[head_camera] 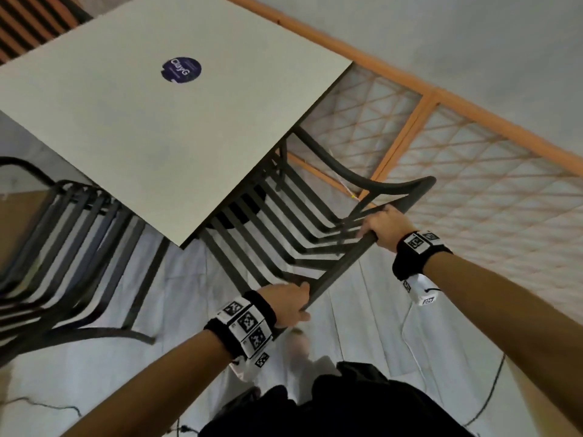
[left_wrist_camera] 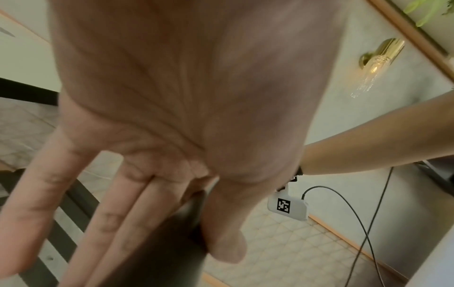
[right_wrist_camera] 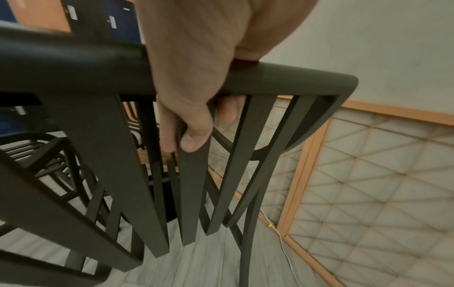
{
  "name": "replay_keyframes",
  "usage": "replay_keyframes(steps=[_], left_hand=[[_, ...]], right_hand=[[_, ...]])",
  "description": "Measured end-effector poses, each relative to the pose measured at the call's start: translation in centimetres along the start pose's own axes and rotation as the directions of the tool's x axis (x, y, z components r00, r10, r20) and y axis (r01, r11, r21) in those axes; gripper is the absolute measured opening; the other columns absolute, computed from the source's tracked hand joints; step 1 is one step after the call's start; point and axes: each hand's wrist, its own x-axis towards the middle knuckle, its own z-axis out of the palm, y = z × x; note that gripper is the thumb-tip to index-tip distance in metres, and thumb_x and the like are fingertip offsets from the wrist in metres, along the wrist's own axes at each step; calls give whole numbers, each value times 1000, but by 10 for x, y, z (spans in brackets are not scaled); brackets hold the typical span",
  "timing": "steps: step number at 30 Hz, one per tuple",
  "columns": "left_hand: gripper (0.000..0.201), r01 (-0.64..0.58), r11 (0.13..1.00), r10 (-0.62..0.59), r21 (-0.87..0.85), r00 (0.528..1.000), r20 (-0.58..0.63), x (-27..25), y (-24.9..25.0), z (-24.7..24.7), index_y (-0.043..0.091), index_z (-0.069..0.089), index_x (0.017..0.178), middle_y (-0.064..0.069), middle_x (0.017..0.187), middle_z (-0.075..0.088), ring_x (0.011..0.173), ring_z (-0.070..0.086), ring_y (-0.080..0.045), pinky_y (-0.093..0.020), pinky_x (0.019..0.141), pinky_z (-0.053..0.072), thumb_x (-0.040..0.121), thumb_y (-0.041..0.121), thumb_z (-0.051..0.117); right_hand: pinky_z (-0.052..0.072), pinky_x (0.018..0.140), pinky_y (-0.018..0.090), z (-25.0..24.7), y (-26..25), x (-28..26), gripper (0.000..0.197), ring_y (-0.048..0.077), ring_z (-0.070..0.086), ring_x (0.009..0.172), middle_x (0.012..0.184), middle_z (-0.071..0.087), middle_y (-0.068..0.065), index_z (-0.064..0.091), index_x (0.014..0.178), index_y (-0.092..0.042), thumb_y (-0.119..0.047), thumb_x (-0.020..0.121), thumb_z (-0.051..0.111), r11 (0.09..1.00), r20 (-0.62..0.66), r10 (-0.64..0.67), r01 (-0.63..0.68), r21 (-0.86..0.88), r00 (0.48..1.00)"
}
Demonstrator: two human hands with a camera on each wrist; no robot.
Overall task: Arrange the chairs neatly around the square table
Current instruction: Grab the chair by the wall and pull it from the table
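Note:
A square off-white table (head_camera: 126,127) with a round blue sticker (head_camera: 181,70) fills the upper left of the head view. A dark slatted chair (head_camera: 284,241) stands at its near right side, seat partly under the top. My right hand (head_camera: 383,227) curls round the backrest's top rail (right_wrist_camera: 282,81), thumb in front and fingers behind (right_wrist_camera: 211,128). My left hand (head_camera: 291,305) is at the rail's other end. Its fingers (left_wrist_camera: 147,223) lie straight, and the rail (left_wrist_camera: 176,252) passes between them and the thumb. A second dark chair (head_camera: 63,247) stands at the table's left side.
A quilted wall panel (head_camera: 473,190) with orange wooden trim (head_camera: 407,134) runs close behind the held chair on the right. A thin cable (head_camera: 410,326) trails on the pale floor by my feet (head_camera: 296,342). A brass wall lamp (left_wrist_camera: 378,64) hangs on the wall.

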Motion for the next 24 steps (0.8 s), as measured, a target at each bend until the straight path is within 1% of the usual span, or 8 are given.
replay_keyframes(steps=[4,6,10,14,16,19,22,24], left_hand=[[55,34,999,-36,-21,994,-102,11,10,-11,3,20,143,-24,125,55,113,55,-40,-53,98,42,100,33,36],[53,57,998,-56,-3,981,-188,20,12,-17,5,21,142,-22,118,60,107,58,-40,-56,99,39,100,34,34],[44,109,994,-104,-5,926,-363,41,10,-23,11,28,133,-12,96,68,88,65,-34,-61,99,37,99,38,33],[42,164,985,-173,-60,867,-467,61,5,-31,15,28,132,-8,92,70,86,67,-32,-65,102,32,99,42,31],[42,175,981,-191,-78,850,-490,67,2,-38,16,28,132,-7,91,70,87,67,-31,-67,104,28,99,42,30],[42,171,982,-187,-79,849,-494,72,3,-50,16,30,132,-6,85,70,87,66,-30,-69,107,21,99,43,30],[44,179,982,-183,-55,860,-477,74,7,-54,16,31,132,-6,87,71,89,67,-31,-69,106,18,99,44,29],[45,178,982,-185,-59,856,-483,75,8,-52,17,31,133,-6,87,71,89,67,-31,-67,108,21,99,45,28]], right_hand=[[30,92,32,-3,31,28,32,20,59,109,108,70,-7,70,102,-32,-10,85,54,998,-41,-54,53,-32,998],[32,93,34,-8,45,45,30,22,59,108,107,71,-5,70,101,-32,-12,87,53,997,-38,-58,56,-57,998],[43,95,39,-23,67,78,25,25,62,103,103,73,-3,72,100,-36,-20,90,56,994,-34,-93,91,-62,995],[42,96,37,-37,82,106,20,23,61,100,99,72,-3,72,99,-34,-26,91,56,995,-27,-78,77,-59,997],[43,94,36,-44,86,117,18,23,61,98,96,71,-3,73,97,-33,-30,90,57,996,-22,-64,63,-60,998],[45,92,37,-52,93,126,17,22,62,96,93,72,-4,73,94,-34,-36,88,58,997,-20,-57,55,-57,998],[43,93,37,-51,97,124,17,21,63,97,97,73,-8,73,95,-35,-32,89,58,991,-37,-87,83,-105,996],[41,94,36,-53,95,121,18,20,62,100,100,73,-9,73,97,-37,-31,91,56,987,-36,-99,93,-127,994]])
